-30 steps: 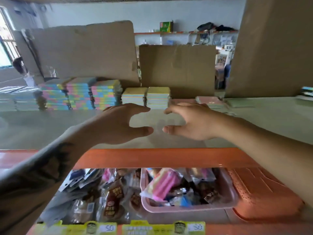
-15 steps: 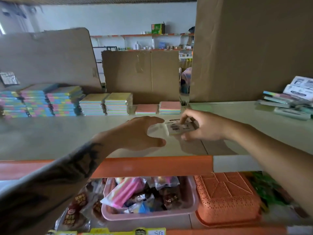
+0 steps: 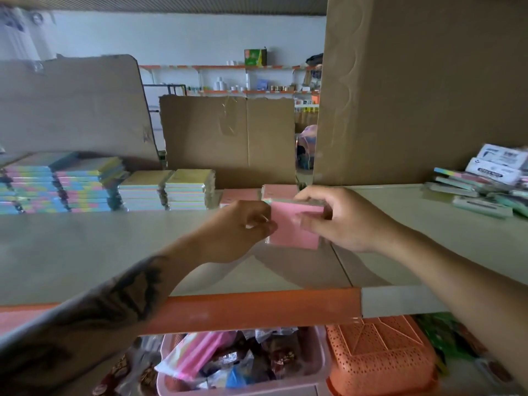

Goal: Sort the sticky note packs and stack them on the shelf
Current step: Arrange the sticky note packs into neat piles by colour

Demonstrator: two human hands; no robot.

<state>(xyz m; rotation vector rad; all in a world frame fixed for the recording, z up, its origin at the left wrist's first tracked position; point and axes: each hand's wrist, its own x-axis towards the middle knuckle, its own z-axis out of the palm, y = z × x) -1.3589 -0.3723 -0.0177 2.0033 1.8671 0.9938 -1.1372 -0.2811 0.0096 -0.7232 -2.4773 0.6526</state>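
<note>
Both forearms reached forward over the shelf [image 3: 85,252], meeting at its middle. Below it, a pink bin [image 3: 323,364] held wrapped snacks; an orange basket [image 3: 380,358] sat just beside it. The left hand [image 3: 240,230] pinched the left edge of a pink pack [image 3: 288,230] — the right hand [image 3: 343,218] gripped its right side, thumb on its face. The pack was held tilted just above the shelf, near the pink stacks [image 3: 245,192].

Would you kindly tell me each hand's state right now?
Left hand: pinching the pink sticky note pack at its left edge.
Right hand: gripping the same pack.
</note>
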